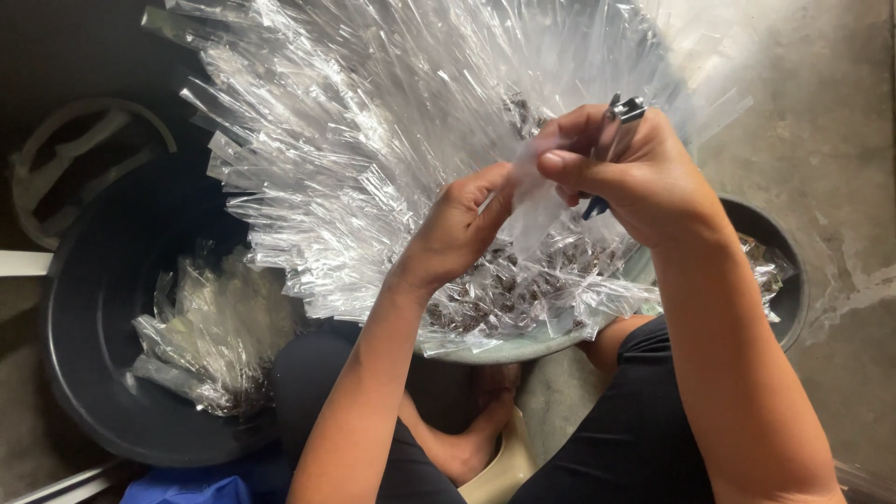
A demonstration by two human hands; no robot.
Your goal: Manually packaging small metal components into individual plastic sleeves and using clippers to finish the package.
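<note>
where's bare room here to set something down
Bare concrete floor right of the bags, above the right tub. The left tub has bare wall left of its bag pile. Crowded: the basin under both hands, heaped with bags.

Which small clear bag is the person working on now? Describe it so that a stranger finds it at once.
Start at the big fan of clear plastic bags filling the basin on the person's lap. At its front edge the left hand and right hand meet. The single bag pinched between them is lifted apart from the rest, beside the metal tool in the right hand.
</note>
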